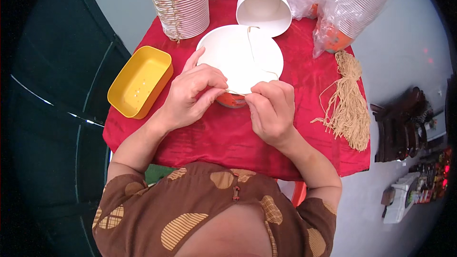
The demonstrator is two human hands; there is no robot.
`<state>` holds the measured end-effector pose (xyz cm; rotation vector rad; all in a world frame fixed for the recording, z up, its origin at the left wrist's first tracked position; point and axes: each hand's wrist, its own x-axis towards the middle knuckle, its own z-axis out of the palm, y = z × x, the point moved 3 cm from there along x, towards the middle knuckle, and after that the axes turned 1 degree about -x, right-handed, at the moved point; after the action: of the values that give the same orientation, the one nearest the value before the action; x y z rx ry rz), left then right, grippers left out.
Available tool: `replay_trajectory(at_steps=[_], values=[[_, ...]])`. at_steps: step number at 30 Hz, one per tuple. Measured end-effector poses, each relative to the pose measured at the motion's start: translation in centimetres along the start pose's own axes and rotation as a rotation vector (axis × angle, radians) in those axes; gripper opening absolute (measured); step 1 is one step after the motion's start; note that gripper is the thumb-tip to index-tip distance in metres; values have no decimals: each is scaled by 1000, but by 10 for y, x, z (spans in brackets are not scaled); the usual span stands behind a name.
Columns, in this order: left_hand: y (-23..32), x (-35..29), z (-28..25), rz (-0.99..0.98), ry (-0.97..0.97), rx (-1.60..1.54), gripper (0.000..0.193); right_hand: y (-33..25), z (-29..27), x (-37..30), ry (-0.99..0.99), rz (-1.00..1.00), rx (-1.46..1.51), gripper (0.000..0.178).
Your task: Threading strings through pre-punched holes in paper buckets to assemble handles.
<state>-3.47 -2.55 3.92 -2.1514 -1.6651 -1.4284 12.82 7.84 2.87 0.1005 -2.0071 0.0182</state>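
Between my two hands, at the near rim of a white-lined orange paper bucket (233,50), runs a thin tan cord (253,54). My left hand (194,90) pinches the cord just left of the rim's near point, its index finger raised along the bucket's side. Thumb and fingers of my right hand (273,109) are closed on the same cord a little to the right. From there the cord trails across the white inside up to the far rim. Whether it passes through a hole in the rim is hidden by my fingers.
A yellow tub (140,85) with small bits inside stands left. Behind it rises a stack of buckets (183,7) with cords hanging. Another bucket (264,12) lies tipped behind mine. Plastic-wrapped stacks (357,4) stand back right, and a tan cord bundle (351,104) lies on the red cloth (200,145).
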Motion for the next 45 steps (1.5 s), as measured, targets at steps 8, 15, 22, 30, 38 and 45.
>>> replay_trajectory(at_steps=[8,15,22,30,38,45], values=[[2,-2,2,-9,48,16,12,-7,0,-5,-19,53,15,29],[3,-2,3,-9,74,0,12,-3,2,10,-103,77,-23,30],[0,-4,3,-9,63,1,12,-3,4,8,-90,51,49,26],[1,-3,4,-17,73,33,12,-9,6,13,-81,72,-5,23],[1,-5,5,-4,62,36,13,-3,9,12,-84,27,-17,19],[1,-3,5,6,55,43,13,-5,8,17,-83,40,77,22]])
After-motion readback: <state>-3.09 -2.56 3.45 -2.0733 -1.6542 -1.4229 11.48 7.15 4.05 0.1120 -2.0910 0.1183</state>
